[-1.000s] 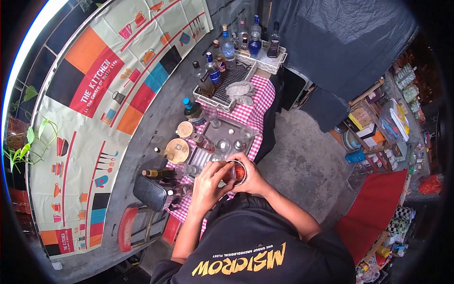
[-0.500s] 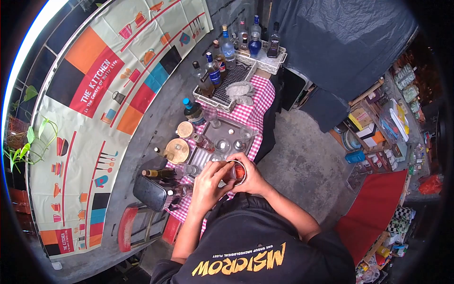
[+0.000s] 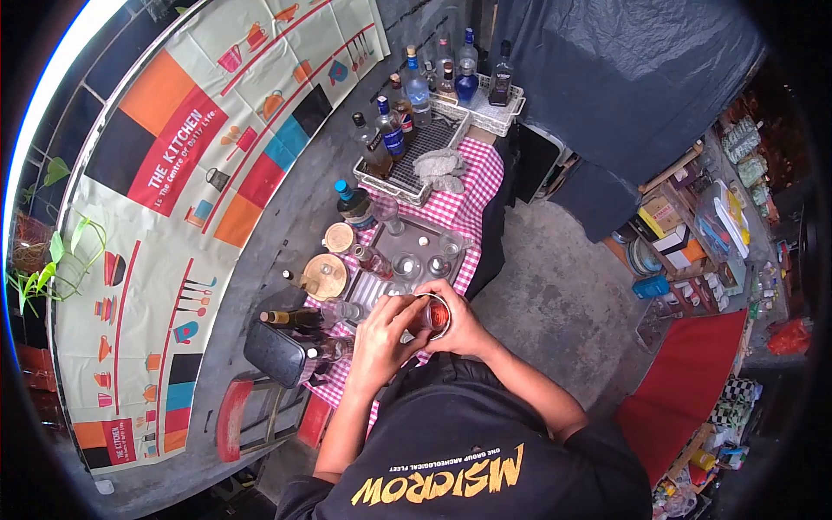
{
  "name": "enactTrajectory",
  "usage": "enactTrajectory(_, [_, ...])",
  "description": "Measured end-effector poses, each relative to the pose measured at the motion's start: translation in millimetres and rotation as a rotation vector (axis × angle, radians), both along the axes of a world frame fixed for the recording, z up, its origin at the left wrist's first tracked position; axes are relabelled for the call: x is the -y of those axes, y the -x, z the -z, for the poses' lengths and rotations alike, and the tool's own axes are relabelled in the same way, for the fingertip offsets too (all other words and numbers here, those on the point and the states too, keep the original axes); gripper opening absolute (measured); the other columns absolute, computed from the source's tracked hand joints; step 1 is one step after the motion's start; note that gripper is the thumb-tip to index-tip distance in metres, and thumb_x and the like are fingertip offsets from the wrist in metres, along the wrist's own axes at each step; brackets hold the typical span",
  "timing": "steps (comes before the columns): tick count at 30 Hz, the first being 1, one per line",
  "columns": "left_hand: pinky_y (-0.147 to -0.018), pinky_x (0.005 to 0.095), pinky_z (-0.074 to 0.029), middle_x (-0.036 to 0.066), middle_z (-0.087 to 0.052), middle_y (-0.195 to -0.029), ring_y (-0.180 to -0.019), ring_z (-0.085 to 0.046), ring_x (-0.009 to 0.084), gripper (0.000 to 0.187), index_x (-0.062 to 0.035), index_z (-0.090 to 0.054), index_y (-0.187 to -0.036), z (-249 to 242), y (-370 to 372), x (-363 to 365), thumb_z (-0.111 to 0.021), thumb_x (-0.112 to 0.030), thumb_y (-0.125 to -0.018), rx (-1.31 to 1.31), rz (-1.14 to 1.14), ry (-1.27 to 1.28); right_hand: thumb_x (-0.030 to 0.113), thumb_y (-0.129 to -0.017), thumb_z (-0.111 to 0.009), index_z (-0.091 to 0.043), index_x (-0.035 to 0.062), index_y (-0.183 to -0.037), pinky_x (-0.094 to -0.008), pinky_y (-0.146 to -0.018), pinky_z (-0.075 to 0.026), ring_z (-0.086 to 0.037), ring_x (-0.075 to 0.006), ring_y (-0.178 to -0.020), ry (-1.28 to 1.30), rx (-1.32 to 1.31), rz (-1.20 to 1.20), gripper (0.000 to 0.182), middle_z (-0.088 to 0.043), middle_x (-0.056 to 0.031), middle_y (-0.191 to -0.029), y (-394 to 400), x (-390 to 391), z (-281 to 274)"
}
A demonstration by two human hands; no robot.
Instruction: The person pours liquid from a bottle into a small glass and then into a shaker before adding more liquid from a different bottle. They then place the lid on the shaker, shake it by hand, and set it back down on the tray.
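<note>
Close to my body, at the near edge of the table, both hands are wrapped round a cup [image 3: 438, 315] with a pale, shiny rim and something red-orange inside. My left hand [image 3: 386, 336] closes on its left side, fingers bent over it. From the right, my right hand [image 3: 462, 324] curls round the other side. Its exact material is hard to make out behind the fingers. Just beyond the hands, clear glasses [image 3: 406, 265] stand on a grey tray [image 3: 407, 232], beside a small bottle [image 3: 373, 260] with reddish contents.
A pink checked cloth [image 3: 475, 178] covers the table. Round wooden lids [image 3: 325, 276], a blue-capped bottle [image 3: 354, 204] and a black container [image 3: 276, 354] line its left side. Several liquor bottles [image 3: 416, 85] and a grey cloth [image 3: 441, 168] occupy wire baskets [image 3: 407, 192] at the back.
</note>
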State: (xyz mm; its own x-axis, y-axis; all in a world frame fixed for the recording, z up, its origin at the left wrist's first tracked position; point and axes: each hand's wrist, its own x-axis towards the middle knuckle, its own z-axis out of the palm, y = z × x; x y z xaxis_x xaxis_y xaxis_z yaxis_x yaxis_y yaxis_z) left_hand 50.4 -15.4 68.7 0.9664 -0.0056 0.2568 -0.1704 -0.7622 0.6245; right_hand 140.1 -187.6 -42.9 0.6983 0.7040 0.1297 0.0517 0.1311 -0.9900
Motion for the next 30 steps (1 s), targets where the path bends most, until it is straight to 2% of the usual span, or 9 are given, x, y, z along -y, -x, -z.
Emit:
enactTrajectory(13, [-0.089, 0.0436, -0.060, 0.010, -0.074, -0.118, -0.103, -0.071, 0.0312, 0.061, -0.0078, -0.077, -0.134, -0.6, 0.4, 0.2, -0.094, -0.009, -0.075, 0.000, -0.006, -0.014, 0.004, -0.060, -0.101, -0.052, 0.0062, -0.143, -0.0371, -0.115, -0.050, -0.061, -0.0198, -0.134, -0.008, 0.005, -0.005, 0.096, -0.060, -0.0093, -0.140, -0.6, -0.6, -1.3])
enactTrajectory(16, [-0.089, 0.0435, -0.060, 0.010, -0.074, -0.118, -0.103, -0.071, 0.0310, 0.061, -0.0078, -0.077, -0.134, -0.1, 0.3, 0.0, -0.094, -0.009, -0.075, 0.003, -0.008, -0.017, 0.003, -0.061, -0.094, -0.054, 0.0055, -0.143, -0.0363, -0.110, -0.053, -0.065, -0.0210, -0.127, -0.024, 0.037, 0.030, 0.091, -0.062, -0.0093, -0.133, 0.1, -2.0, -5.7])
enactTrajectory(19, [-0.089, 0.0436, -0.060, 0.010, -0.073, -0.117, -0.103, -0.071, 0.0308, 0.062, -0.0076, -0.077, -0.134, -0.7, 0.0, -0.1, -0.094, -0.009, -0.075, -0.005, -0.006, -0.016, 0.005, -0.060, -0.101, -0.053, 0.0061, -0.142, -0.0372, -0.115, -0.050, -0.062, -0.0201, -0.133, -0.015, 0.020, 0.008, 0.095, -0.061, -0.0098, -0.139, -0.8, -2.0, 0.8])
enactTrajectory(30, [-0.090, 0.0444, -0.059, 0.010, -0.073, -0.116, -0.104, -0.071, 0.0311, 0.063, -0.0071, -0.077, -0.134, -3.1, -0.6, 1.0, -0.093, -0.010, -0.074, -0.023, -0.014, -0.027, 0.006, -0.059, -0.101, -0.053, 0.0060, -0.142, -0.0376, -0.114, -0.051, -0.062, -0.0203, -0.132, 0.002, -0.001, 0.002, 0.095, -0.062, -0.0098, -0.139, -1.2, -1.0, -1.3])
